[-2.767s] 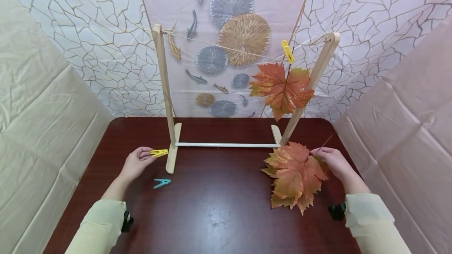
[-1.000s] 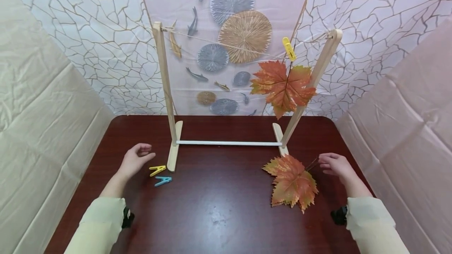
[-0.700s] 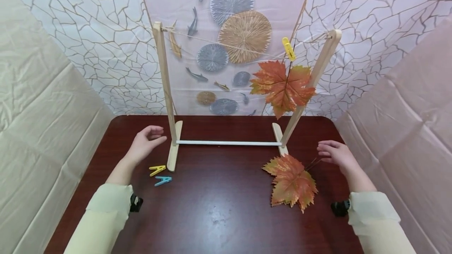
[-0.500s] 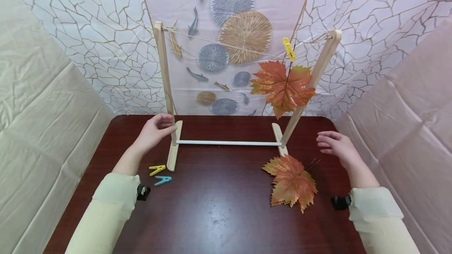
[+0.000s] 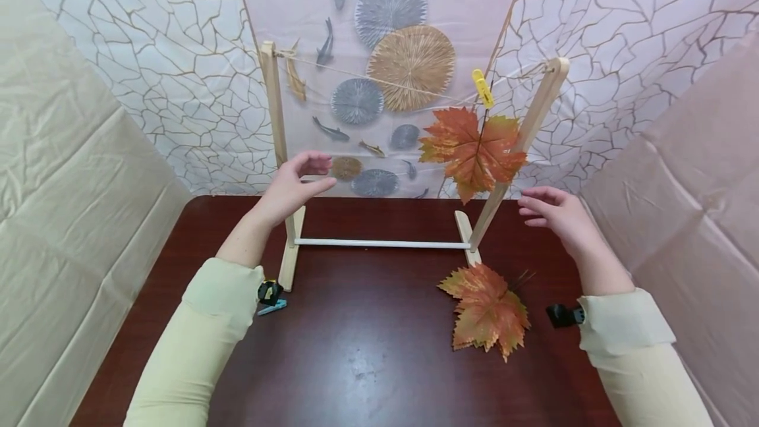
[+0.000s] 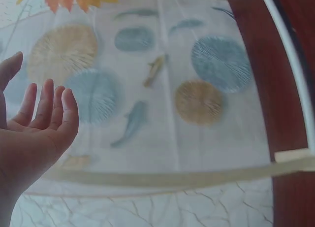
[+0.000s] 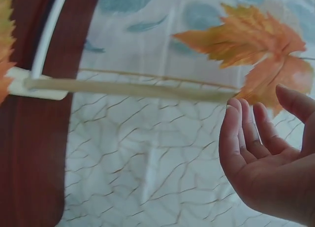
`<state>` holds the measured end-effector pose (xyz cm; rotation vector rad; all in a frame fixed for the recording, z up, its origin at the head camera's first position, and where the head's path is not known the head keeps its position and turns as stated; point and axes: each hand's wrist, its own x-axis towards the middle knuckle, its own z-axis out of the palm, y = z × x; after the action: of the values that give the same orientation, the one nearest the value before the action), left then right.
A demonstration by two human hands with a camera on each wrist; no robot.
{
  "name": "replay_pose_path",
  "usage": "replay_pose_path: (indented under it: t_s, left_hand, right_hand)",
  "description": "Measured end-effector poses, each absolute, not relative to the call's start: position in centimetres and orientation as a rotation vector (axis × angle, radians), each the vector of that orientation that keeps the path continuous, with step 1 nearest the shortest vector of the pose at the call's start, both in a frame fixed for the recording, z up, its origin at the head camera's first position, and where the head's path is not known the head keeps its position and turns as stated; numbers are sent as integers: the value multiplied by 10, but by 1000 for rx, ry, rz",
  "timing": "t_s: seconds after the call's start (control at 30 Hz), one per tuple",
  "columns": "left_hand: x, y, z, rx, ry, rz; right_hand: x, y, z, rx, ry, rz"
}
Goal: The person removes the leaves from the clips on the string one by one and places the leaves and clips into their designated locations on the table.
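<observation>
Leaf (image 5: 476, 153) hangs by a yellow clip (image 5: 483, 88) from the cord (image 5: 356, 72) near the right post (image 5: 541, 104); near it the right hand (image 5: 560, 219), fingers relaxed, holds nothing; the left hand (image 5: 290, 186), likewise loose and unburdened, is near the left post (image 5: 274, 97).

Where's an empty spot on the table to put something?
The biggest bare patch of table is in front of the white bar, between the blue peg and the lower leaves. Behind the bar is a bare strip too. It's crowded around those leaves and beside the left sleeve.
</observation>
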<state>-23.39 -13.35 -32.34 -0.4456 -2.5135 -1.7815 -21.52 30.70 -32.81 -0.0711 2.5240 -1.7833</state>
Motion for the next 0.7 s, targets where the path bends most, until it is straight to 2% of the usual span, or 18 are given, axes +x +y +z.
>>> replay_pose_path:
  t_s: [0.4, 0.7]
  left_hand:
    - [-248, -87, -279, -566, -2413, -1851]
    - [-255, -53, -243, -655, -2361, -1899]
  right_hand:
    - [-221, 274, -290, -190, 2460, -1984]
    - [-225, 252, -261, -181, 2670, -1863]
